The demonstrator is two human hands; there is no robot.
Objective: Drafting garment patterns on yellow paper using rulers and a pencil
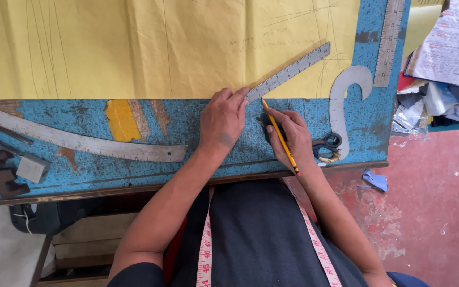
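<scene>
On a worn blue table, a curved metal ruler lies far left. The left hand presses flat, fingers spread together, on the lower end of a straight steel ruler (angled across yellow paper). The right hand pinches a yellow pencil, tip beside the ruler.
</scene>
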